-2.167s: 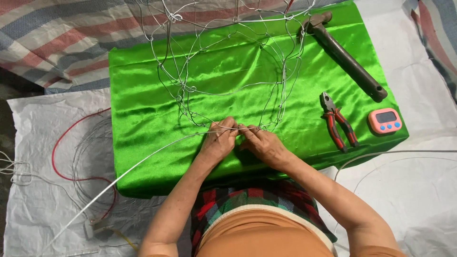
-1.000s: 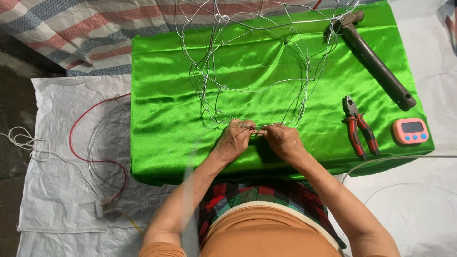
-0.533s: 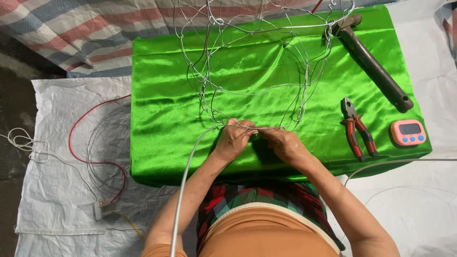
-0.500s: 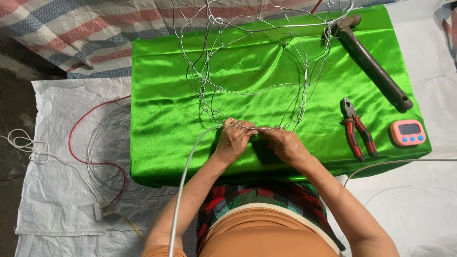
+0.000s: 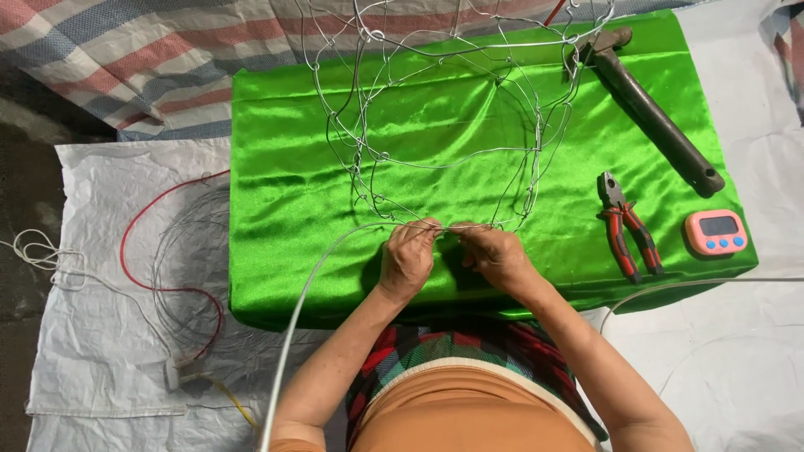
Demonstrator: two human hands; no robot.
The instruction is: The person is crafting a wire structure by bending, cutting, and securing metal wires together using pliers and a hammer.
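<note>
Where hands (image 5: pixel 452 255) pinch, thin, seemingly silver wire mesh (image 5: pixel 435 117)

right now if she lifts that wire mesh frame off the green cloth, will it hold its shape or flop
The wire mesh frame is thin, open wire, so probably light and springy, likely to flex. Its loops stand up unaided, suggesting some stiffness. It may drag the glossy green cloth.

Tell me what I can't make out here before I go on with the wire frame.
Head view only:
- Wire frame: top cut off by the upper edge.
- The joint being worked: hidden between left hand and right hand.
- Pink timer: display too small.
- Loose wire: its end leaves the bottom edge.
</note>
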